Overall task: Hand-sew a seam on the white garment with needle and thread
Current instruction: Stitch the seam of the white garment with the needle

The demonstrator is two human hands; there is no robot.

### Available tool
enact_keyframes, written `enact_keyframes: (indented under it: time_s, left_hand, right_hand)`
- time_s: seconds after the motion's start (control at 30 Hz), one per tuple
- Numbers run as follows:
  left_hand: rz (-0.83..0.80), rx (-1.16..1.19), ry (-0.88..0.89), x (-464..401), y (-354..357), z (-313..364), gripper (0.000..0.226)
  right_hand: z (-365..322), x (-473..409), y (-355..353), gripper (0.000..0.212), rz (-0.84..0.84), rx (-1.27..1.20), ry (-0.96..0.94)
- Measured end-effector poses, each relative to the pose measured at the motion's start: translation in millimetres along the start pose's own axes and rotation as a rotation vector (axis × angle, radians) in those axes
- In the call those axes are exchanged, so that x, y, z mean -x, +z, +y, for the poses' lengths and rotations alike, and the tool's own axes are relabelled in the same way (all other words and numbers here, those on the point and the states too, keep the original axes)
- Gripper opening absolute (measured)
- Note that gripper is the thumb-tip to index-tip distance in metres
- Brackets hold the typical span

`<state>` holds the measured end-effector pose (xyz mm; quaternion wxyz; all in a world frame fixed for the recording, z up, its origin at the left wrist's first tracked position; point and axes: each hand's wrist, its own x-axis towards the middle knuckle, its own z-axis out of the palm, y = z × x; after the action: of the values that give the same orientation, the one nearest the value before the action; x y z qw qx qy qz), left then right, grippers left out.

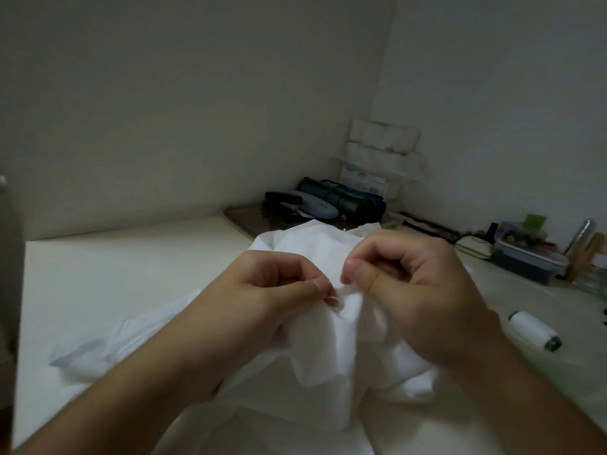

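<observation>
The white garment (328, 349) lies bunched on the pale worktop (131, 264), from the centre of the view down to 6 o'clock, with a loose fold trailing out toward 8 o'clock. Both hands meet over a raised ridge of the cloth at the centre. The left hand (262, 290) has its fingers curled, thumb and forefinger pinching the fabric edge. The right hand (417, 290), just beside it at 3 o'clock, is also curled, its thumb and forefinger nipping the same ridge; the needle is too small to make out. A spool (533, 330) of white thread lies on its side at 4 o'clock, apart from the garment. Farther off at 2 o'clock stands a box (525, 257) of small items, and at 12 o'clock dark bags (341, 198) sit in the corner.
</observation>
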<state>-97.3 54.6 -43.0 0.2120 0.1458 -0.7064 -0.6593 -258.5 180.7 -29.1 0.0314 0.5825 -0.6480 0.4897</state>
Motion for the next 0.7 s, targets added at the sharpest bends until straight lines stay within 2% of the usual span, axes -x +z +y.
enact_keyframes:
  time_s: [0.2,0.33,0.53,0.6,0.7]
  left_hand:
    - [0.014,-0.052,0.013,-0.5,-0.4,-1.6,0.023]
    - [0.01,-0.058,0.017,-0.4,-0.5,-2.3,0.023]
    - [0.066,-0.017,0.048,-1.9,-1.2,-4.1,0.015]
    - [0.077,-0.004,0.082,-3.1,-2.5,-5.2,0.005]
    - [0.134,-0.057,0.153,-5.4,-5.6,-9.3,0.013]
  right_hand:
    - [3.2,-1.2,-3.1,0.026,0.291,0.003,0.135]
    - [5.7,-3.1,-3.2,0.026,0.347,0.02,0.158]
    - [2.7,-1.4,-8.7,0.024,0.346,-0.102,0.116]
    - [3.3,-0.3,-14.8,0.021,0.253,-0.281,0.07]
    - [2.6,-1.0,-18.9,0.023,0.034,-0.52,-0.007]
